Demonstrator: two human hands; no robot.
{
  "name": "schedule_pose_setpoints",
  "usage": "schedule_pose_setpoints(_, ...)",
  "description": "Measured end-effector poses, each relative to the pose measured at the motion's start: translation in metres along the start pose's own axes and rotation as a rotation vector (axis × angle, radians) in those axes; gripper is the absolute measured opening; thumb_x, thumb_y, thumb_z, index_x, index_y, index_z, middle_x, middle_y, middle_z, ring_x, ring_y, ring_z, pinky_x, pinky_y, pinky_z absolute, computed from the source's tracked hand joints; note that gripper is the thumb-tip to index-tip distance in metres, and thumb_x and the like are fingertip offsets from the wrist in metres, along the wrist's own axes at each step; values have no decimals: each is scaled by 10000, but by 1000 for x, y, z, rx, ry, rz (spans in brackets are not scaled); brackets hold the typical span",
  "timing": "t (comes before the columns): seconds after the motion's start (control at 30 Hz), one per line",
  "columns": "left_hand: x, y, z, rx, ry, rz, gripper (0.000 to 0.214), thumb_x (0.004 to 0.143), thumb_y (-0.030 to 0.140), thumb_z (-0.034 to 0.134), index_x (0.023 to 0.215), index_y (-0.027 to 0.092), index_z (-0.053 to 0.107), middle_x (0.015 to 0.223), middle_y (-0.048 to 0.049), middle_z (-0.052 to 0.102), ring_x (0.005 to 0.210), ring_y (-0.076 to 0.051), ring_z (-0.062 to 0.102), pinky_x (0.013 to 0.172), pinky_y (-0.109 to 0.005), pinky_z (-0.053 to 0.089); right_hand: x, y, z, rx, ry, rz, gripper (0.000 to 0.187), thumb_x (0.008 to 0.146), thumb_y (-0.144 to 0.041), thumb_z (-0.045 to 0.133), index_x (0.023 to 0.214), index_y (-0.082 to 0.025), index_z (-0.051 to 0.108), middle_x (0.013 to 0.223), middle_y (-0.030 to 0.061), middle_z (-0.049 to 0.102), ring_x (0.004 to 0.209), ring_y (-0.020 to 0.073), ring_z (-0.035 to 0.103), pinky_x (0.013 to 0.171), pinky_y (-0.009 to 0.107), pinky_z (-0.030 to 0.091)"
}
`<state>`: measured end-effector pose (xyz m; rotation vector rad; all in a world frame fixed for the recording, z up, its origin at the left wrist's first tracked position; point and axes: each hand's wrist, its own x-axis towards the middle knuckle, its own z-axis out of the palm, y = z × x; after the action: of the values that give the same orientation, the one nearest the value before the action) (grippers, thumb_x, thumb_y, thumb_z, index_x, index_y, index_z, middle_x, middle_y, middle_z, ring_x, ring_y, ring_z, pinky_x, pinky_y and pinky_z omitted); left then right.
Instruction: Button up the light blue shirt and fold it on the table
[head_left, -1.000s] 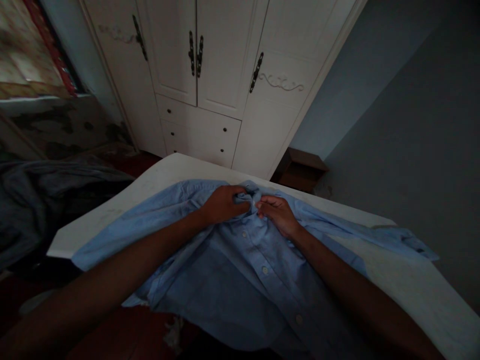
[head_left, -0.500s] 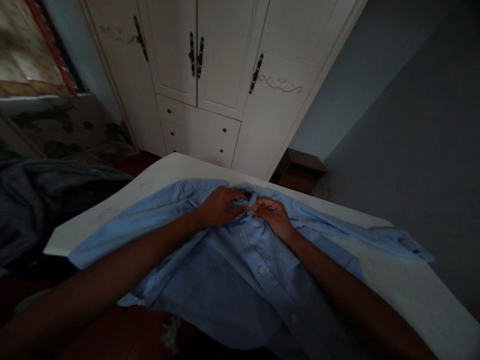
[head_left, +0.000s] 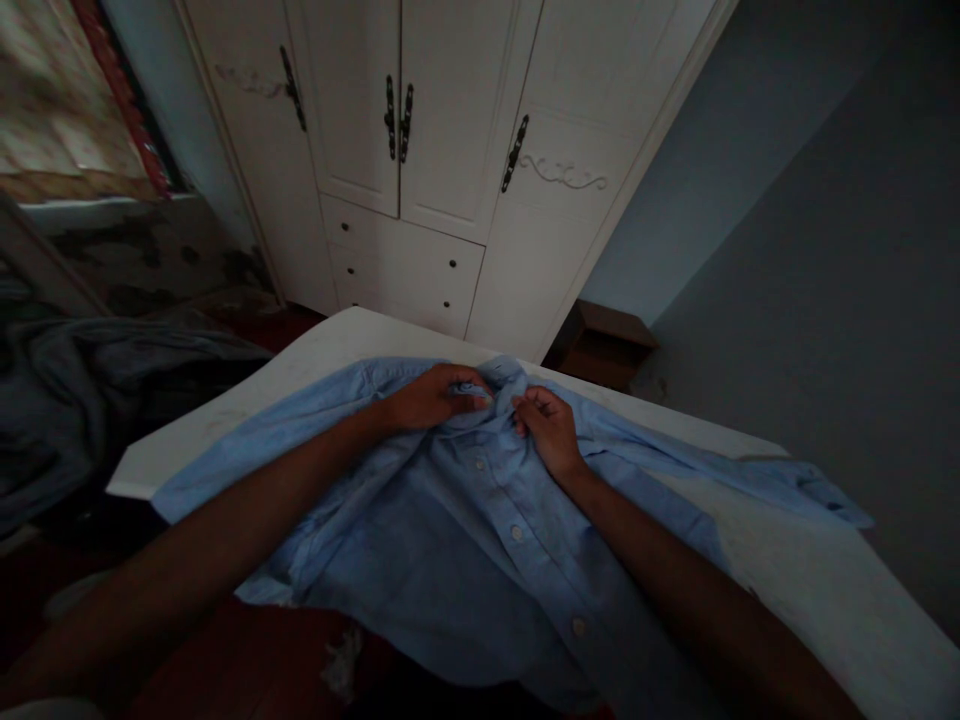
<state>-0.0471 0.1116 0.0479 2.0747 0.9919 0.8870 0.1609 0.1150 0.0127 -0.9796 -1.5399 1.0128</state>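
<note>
A light blue button-up shirt (head_left: 450,540) lies spread over a white table, its collar toward the far edge and its lower part hanging over the near side. Pale buttons show down its front placket. My left hand (head_left: 442,397) pinches the shirt's fabric at the left of the collar, fingers closed. On the other side of the collar opening, my right hand (head_left: 549,425) has its thumb and fingers closed on the shirt's edge. The fingertips hide the exact bit of cloth held. One sleeve stretches right along the table, the other left under my forearm.
The white table (head_left: 810,580) stands before a white wardrobe (head_left: 442,110) with dark handles and drawers. Dark grey cloth (head_left: 67,400) is heaped at the left. A small brown open cabinet (head_left: 611,340) sits behind the table, and a curtain (head_left: 67,100) hangs upper left.
My hands have moved apart at the collar, the left one shifting slightly left. More of the collar now shows between them.
</note>
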Motion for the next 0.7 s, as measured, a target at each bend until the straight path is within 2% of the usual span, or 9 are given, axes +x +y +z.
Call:
schedule_pose_setpoints(0.07,-1,1,-6,-11,48,8,326,825,408,595,995,141,674,1013,-58,705,942,-195,642,846,-289,481,1,0,-1,57,25,-1,271,778,-379,636,608,-207,514,479,-60,504,438,95,445,475,228,345)
schedule_pose_setpoints(0.17,-3,1,-14,97,202,60,374,860,391,553,1122,142,649,1119,-78,680,1032,-214,621,900,-310,460,1,0,-3,129,47,-22,255,808,-372,619,641,-207,520,499,-62,512,460,93,453,509,228,362)
schedule_pose_setpoints(0.33,-4,-5,-21,674,502,70,336,915,288,460,1152,185,677,971,-113,694,939,-256,613,858,-435,409,4,-1,-4,275,83,-4,253,806,-411,643,698,-209,535,524,-70,527,443,85,471,492,223,371)
schedule_pose_setpoints(0.4,-6,-5,-21,860,620,64,297,891,237,499,1112,224,697,1015,-126,676,982,-280,579,842,-465,370,7,-2,-4,362,99,29,262,777,-421,674,708,-211,532,546,-73,541,421,82,474,451,220,364)
schedule_pose_setpoints(0.47,-8,-3,-20,950,683,131,282,871,206,519,1082,239,703,1117,-138,645,1043,-294,546,839,-470,345,9,-5,-2,447,91,76,275,746,-421,705,712,-212,530,572,-72,557,413,81,483,424,215,368)
schedule_pose_setpoints(0.53,-10,1,-17,986,637,302,271,870,211,516,1073,241,694,1186,-132,621,1087,-292,527,864,-472,327,10,-10,-1,519,52,120,278,727,-413,729,723,-214,534,581,-70,565,424,83,499,420,211,388)
schedule_pose_setpoints(0.6,-11,5,-10,974,469,508,256,886,256,504,1074,242,677,1173,-104,635,1082,-265,536,892,-455,323,11,-16,0,573,-7,148,273,721,-399,745,736,-217,542,588,-63,578,452,90,525,440,212,421)
schedule_pose_setpoints(0.63,-11,7,-5,956,371,563,262,895,295,502,1091,235,666,1151,-94,647,1065,-252,547,896,-441,329,11,-19,-1,595,-35,155,268,722,-392,750,740,-218,546,596,-59,588,471,94,538,457,214,439)
schedule_pose_setpoints(0.7,-9,7,3,921,235,536,336,902,374,504,1161,201,628,1116,-96,662,1030,-244,566,885,-421,351,12,-26,-1,628,-74,149,259,722,-378,759,737,-218,556,614,-50,606,505,96,554,494,217,466)
